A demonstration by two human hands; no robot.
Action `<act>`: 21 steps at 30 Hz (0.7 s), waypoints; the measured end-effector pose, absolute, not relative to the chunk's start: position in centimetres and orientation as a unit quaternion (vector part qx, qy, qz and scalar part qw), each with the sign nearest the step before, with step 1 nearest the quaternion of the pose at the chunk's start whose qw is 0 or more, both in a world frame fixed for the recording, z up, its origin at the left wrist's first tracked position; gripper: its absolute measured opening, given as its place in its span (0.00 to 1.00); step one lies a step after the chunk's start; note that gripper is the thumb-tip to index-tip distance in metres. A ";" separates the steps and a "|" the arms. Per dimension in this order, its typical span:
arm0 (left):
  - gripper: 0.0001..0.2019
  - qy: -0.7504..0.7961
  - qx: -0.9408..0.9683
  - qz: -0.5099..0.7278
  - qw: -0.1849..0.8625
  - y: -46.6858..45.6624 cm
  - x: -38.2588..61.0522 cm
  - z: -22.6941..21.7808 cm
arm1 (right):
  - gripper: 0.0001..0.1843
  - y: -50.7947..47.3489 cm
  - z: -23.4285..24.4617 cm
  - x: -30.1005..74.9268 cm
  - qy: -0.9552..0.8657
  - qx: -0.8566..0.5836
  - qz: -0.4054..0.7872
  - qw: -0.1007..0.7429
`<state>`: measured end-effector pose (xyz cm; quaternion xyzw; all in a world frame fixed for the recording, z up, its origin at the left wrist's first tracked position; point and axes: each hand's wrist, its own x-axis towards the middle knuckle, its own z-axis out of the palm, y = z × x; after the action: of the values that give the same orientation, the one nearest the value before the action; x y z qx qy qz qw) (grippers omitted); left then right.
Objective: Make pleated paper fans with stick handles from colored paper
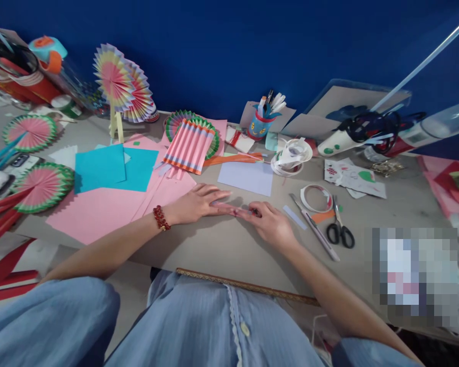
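Observation:
A narrow strip of folded pink paper lies on the table in front of me, between my two hands. My left hand, with a dark red bead bracelet at the wrist, is closed on the strip's left end. At the other end, my right hand has its fingers curled over the strip and pressed to it; something small and dark shows at its fingertips, too small to name. Just behind the hands is a pale lilac sheet. A pleated pink paper piece with orange edges rests farther back.
Right of my hands lie a utility knife, scissors and a tape roll. Blue sheets and pink sheets cover the left. Paper fans lie there too. A pen cup stands at the back.

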<state>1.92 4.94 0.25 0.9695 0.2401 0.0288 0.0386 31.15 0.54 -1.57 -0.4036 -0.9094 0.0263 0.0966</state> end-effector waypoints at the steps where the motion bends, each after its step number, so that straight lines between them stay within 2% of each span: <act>1: 0.32 0.223 0.974 0.024 0.037 5.1 2.0 0.4 | 0.26 0.5 -1.6 31.1 -0.916 -0.390 0.014 0.089; 10: 0.33 0.212 0.976 -0.008 0.038 5.2 1.6 0.7 | 0.25 -1.0 -1.3 31.5 -0.912 -0.401 -0.027 0.081; 17: 0.29 0.272 0.959 0.005 0.083 3.1 -1.6 0.2 | 0.30 -3.4 -2.1 33.8 -0.880 -0.466 0.017 0.094; 21: 0.30 0.273 0.957 0.021 0.094 2.5 -1.8 0.2 | 0.28 -3.9 -1.6 33.3 -0.866 -0.486 0.052 0.109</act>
<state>-1.79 2.51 0.23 0.9573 0.2728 0.0207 0.0935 33.34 -3.89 -1.61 -0.4857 -0.8658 0.0525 0.1087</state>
